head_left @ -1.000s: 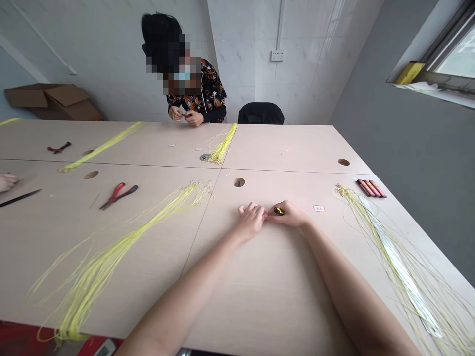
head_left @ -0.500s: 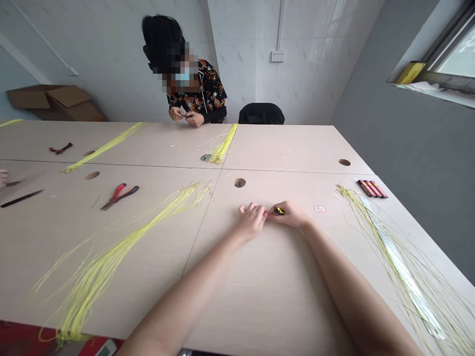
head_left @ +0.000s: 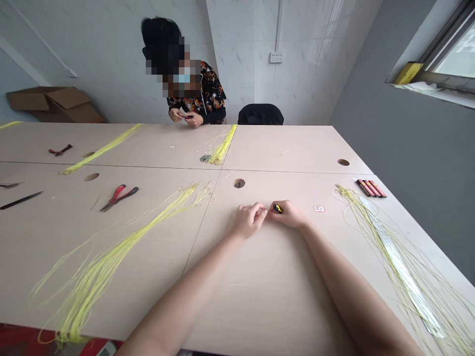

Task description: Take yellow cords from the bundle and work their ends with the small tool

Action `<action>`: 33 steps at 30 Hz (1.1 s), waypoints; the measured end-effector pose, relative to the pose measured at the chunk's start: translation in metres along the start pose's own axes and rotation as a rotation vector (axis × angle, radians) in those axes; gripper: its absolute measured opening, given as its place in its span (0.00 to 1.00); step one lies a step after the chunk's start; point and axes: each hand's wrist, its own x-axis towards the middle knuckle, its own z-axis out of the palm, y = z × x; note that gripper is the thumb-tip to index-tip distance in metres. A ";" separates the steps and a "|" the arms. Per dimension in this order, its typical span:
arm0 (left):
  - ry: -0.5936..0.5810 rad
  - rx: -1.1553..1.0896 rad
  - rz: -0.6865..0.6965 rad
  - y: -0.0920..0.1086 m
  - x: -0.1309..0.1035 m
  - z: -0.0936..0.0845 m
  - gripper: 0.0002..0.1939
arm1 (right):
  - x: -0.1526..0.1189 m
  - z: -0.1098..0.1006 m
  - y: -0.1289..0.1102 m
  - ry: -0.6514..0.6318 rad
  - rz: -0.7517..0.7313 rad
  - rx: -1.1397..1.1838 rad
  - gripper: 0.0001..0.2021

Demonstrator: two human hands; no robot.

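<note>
The table [head_left: 282, 277] is a set of pale, matte wood-grain laminate tops butted together, with round cable holes [head_left: 239, 183] cut into them. Thin, glossy yellow cords lie on it in long loose bundles: one bundle [head_left: 122, 247] fans from the middle toward the near left corner, another [head_left: 393, 247] runs along the right side over a clear plastic strip, and two more lie farther back.

The small black-and-yellow tool [head_left: 278, 208] is held just above the table's centre, a short stubby thing (too small to make out in detail). Its long axis lies roughly level and across the view, tilted slightly, with the end nearer the left hand a little higher.

The right hand [head_left: 287, 214] is curled around the tool, fingers folded over it and knuckles up, its heel resting on the table. The left hand [head_left: 250, 220] is loosely fisted, fingertips pinched together and meeting the right hand's fingertips; whether it grips a cord there cannot be told. Both forearms reach forward and converge in a narrow V.

Red-handled pliers [head_left: 118, 196] lie to the left, dark red sticks [head_left: 371, 188] to the right. A person in a patterned jacket [head_left: 202, 96] works at the far edge.
</note>
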 end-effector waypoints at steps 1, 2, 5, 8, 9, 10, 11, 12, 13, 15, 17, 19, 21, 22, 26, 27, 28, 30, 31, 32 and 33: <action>-0.005 -0.007 -0.003 0.000 0.000 0.000 0.11 | 0.000 0.001 -0.001 0.017 0.003 0.002 0.07; -0.014 -0.014 -0.008 0.000 0.000 0.000 0.11 | -0.001 0.001 -0.001 0.034 0.005 0.003 0.07; -0.047 -0.019 -0.020 0.001 -0.001 0.000 0.12 | -0.002 0.002 -0.004 0.074 0.016 0.012 0.07; -0.079 -0.004 -0.032 0.002 -0.001 0.000 0.12 | -0.002 0.002 -0.006 0.095 0.015 0.023 0.08; -0.083 -0.002 -0.038 0.002 -0.001 0.000 0.12 | -0.002 0.002 -0.006 0.099 0.013 0.024 0.08; -0.082 -0.004 -0.043 0.002 -0.001 0.000 0.12 | -0.002 0.003 -0.005 0.104 0.011 0.023 0.09; -0.075 -0.009 -0.046 0.001 -0.001 0.000 0.12 | -0.002 0.003 -0.005 0.109 0.007 0.021 0.09; -0.067 -0.016 -0.046 0.000 -0.001 0.001 0.11 | -0.002 0.003 -0.005 0.113 0.004 0.020 0.09; -0.059 -0.024 -0.047 -0.001 0.000 0.002 0.11 | -0.002 0.003 -0.005 0.116 0.001 0.019 0.08; -0.051 -0.043 -0.055 -0.003 0.000 0.003 0.12 | -0.002 0.003 -0.005 0.117 -0.004 0.015 0.08; -0.054 -0.048 -0.073 -0.004 0.000 0.004 0.12 | -0.002 0.003 -0.005 0.118 -0.004 0.010 0.08; -0.061 -0.038 -0.087 -0.003 0.000 0.004 0.12 | -0.002 0.003 -0.005 0.118 0.000 0.004 0.08; -0.067 -0.029 -0.088 -0.002 0.000 0.004 0.12 | -0.002 0.003 -0.005 0.119 0.003 0.003 0.08; -0.068 -0.028 -0.087 -0.002 -0.001 0.003 0.12 | -0.002 0.003 -0.005 0.119 0.003 0.003 0.08; -0.054 -0.020 -0.093 -0.003 -0.001 0.005 0.11 | -0.003 0.003 -0.006 0.117 0.005 0.009 0.09; -0.047 -0.021 -0.093 -0.004 -0.001 0.005 0.10 | -0.003 0.003 -0.007 0.113 0.006 0.009 0.09; -0.043 -0.027 -0.091 -0.004 -0.001 0.005 0.10 | -0.003 0.003 -0.007 0.108 0.006 0.008 0.08; -0.037 -0.047 -0.085 -0.004 -0.001 0.005 0.10 | -0.002 0.003 -0.006 0.101 0.004 0.004 0.08; -0.035 -0.056 -0.083 -0.003 0.000 0.004 0.09 | -0.002 0.003 -0.006 0.100 0.002 0.002 0.08; -0.033 -0.060 -0.079 -0.002 0.000 0.004 0.09 | -0.002 0.003 -0.006 0.100 0.000 0.000 0.08; -0.034 -0.061 -0.073 -0.001 0.000 0.003 0.08 | -0.002 0.003 -0.005 0.101 -0.002 -0.001 0.08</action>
